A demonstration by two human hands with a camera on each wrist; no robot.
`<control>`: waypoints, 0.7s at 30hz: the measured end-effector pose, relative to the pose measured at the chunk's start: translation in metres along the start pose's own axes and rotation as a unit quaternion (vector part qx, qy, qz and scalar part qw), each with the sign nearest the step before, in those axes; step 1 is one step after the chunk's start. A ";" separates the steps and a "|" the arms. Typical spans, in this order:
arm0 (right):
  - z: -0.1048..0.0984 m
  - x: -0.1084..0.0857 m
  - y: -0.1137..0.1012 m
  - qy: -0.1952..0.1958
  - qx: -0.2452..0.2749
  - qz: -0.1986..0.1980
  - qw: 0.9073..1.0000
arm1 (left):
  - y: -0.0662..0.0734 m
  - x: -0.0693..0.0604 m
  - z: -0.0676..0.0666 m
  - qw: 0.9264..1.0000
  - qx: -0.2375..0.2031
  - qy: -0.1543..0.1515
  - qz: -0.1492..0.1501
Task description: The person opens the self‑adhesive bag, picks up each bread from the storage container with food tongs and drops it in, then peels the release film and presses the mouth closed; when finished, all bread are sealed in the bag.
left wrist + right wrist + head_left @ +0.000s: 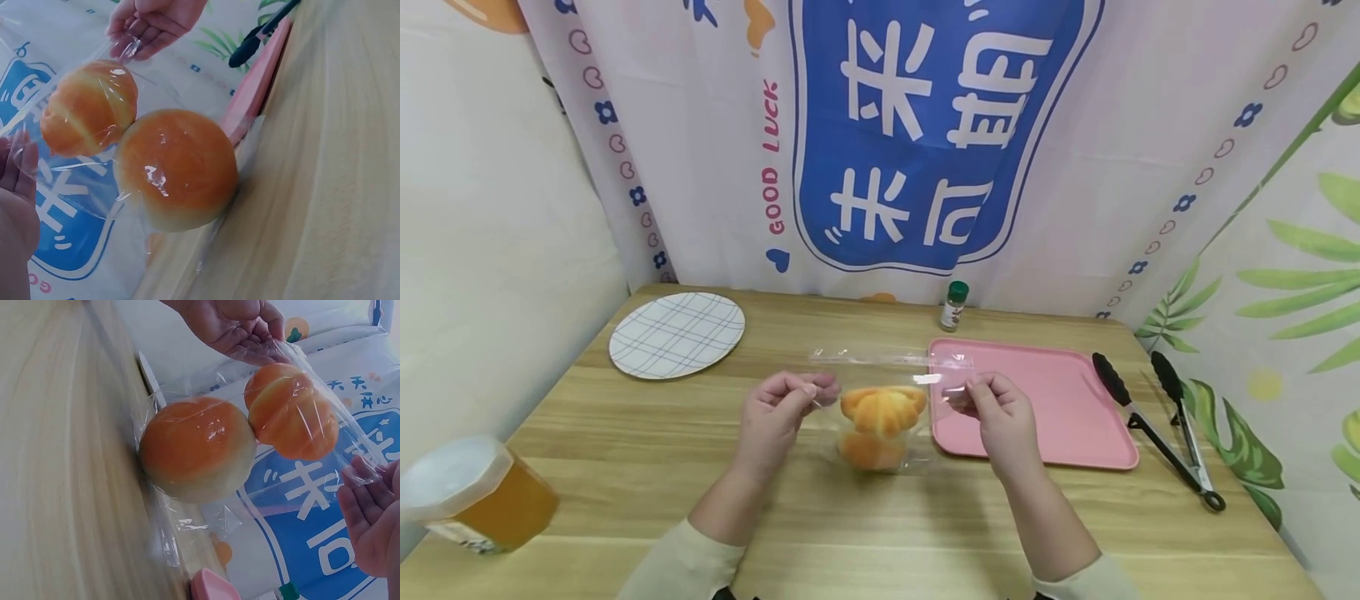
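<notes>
A clear plastic bag (891, 360) is stretched between both hands at the middle of the table. Inside it a ridged, crescent-like bread (883, 410) lies above a round bun (872, 452); the wrist views show the smooth brown top of the round bun (178, 169) and the ridged bread (294, 412) touching it. My left hand (778, 412) pinches the bag's left side near the top between thumb and fingers. At the opposite side, my right hand (1003, 417) pinches the film the same way. The bag's lower end reaches the tabletop.
A pink tray (1037, 400) lies on the right, with black-tipped tongs (1172, 442) beside it. Behind the tray stands a green-capped shaker (954, 307). A checked plate (677, 335) sits at the back left, and a lidded jar of amber contents (490, 500) at the front left.
</notes>
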State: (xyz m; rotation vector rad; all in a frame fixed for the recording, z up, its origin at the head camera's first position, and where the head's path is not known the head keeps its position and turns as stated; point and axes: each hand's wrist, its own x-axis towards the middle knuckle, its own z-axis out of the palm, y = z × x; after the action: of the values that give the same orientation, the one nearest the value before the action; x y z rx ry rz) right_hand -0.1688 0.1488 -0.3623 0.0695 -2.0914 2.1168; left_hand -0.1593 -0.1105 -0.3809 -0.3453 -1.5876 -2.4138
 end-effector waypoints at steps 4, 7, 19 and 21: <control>-0.001 -0.002 0.000 0.002 0.002 -0.005 1.000 | -0.002 -0.002 0.002 0.999 -0.027 -0.021 -0.006; -0.003 -0.002 -0.001 0.001 -0.009 -0.014 1.000 | 0.000 -0.002 0.004 0.999 -0.026 -0.030 0.003; 0.001 -0.001 -0.005 0.051 -0.064 -0.044 0.996 | 0.004 -0.001 0.020 0.998 0.009 0.049 -0.025; 0.005 -0.003 -0.009 0.069 -0.118 -0.112 0.984 | 0.006 0.000 0.023 0.997 0.020 0.063 -0.035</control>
State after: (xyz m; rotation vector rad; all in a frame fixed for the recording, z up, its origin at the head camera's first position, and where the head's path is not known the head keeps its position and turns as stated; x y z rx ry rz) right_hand -0.1650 0.1438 -0.3542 0.1189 -2.1229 1.6870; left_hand -0.1555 -0.0920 -0.3671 -0.1299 -1.6167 -2.3984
